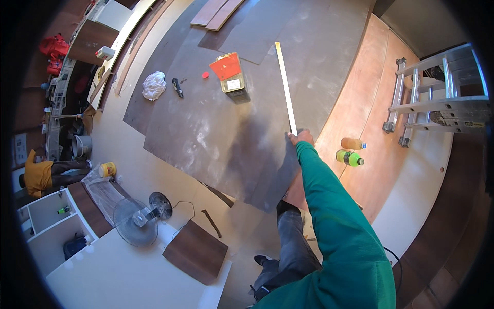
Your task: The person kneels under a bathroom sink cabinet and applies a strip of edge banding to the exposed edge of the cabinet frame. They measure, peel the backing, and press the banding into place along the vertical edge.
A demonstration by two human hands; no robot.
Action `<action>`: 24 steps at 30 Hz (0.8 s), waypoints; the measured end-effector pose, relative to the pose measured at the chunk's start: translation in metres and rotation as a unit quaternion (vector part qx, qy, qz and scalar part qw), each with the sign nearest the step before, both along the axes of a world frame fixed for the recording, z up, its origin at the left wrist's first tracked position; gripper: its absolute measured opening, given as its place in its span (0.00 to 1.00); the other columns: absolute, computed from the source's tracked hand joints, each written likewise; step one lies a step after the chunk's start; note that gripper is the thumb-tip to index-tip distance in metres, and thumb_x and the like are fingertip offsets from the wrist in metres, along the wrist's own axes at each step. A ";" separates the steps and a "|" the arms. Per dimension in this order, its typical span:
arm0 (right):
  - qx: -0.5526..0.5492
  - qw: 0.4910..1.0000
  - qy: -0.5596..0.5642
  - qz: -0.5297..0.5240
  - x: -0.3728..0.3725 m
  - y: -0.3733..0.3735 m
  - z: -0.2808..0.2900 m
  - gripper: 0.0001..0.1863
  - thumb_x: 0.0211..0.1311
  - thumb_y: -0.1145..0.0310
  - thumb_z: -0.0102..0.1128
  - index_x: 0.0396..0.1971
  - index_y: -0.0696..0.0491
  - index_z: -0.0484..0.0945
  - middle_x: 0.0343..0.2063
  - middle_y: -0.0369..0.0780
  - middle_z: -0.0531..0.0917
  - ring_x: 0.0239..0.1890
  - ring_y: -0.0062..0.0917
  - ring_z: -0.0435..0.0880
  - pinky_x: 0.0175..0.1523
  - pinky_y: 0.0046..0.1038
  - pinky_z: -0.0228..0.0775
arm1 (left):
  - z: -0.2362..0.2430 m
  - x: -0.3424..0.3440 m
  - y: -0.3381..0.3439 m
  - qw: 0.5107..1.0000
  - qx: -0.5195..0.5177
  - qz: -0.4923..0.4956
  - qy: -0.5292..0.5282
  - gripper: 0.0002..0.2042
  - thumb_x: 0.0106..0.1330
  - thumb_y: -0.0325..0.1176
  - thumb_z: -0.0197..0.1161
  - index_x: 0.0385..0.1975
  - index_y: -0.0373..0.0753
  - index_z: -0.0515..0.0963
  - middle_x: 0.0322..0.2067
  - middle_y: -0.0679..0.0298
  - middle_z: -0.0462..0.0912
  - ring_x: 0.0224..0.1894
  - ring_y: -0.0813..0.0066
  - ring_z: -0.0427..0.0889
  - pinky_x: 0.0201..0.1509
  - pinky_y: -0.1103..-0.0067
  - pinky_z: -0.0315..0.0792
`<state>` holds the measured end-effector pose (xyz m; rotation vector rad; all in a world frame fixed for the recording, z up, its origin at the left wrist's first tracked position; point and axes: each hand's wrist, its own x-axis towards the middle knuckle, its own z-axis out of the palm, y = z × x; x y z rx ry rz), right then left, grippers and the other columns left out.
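Note:
My right hand point(302, 137), at the end of a green sleeve, is closed around the near end of a long, thin, pale strip point(286, 85). The strip points away from me over a large dark brown board point(206, 131), and its far end looks yellowish. Left of the strip stands a rectangular tin point(235, 85) with a red panel at its top. Beside it are a small red cap point(205, 75), a black handheld tool like a utility knife point(178, 88) and a crumpled white bundle point(154, 86). My left hand is out of view.
Two bottles, one orange point(352, 143) and one green point(349, 158), lie on reddish boards at right, near an aluminium ladder point(419, 98). Narrow planks point(216, 13) rest at the back. A fan point(136, 221) and a brown panel point(196, 252) are lower left; a person point(41, 174) is far left.

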<state>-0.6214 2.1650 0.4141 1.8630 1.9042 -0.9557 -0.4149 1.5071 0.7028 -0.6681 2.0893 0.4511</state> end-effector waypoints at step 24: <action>-0.724 0.543 0.403 -0.133 0.086 -0.102 -0.136 0.23 0.66 0.43 0.59 0.33 0.51 0.74 0.24 0.34 0.76 0.29 0.23 0.79 0.33 0.27 0.78 | 0.024 0.108 0.072 0.968 0.048 0.165 0.183 0.12 0.68 0.40 0.61 0.41 0.37 0.80 0.30 0.63 0.83 0.29 0.80 0.81 0.32 0.79 0.77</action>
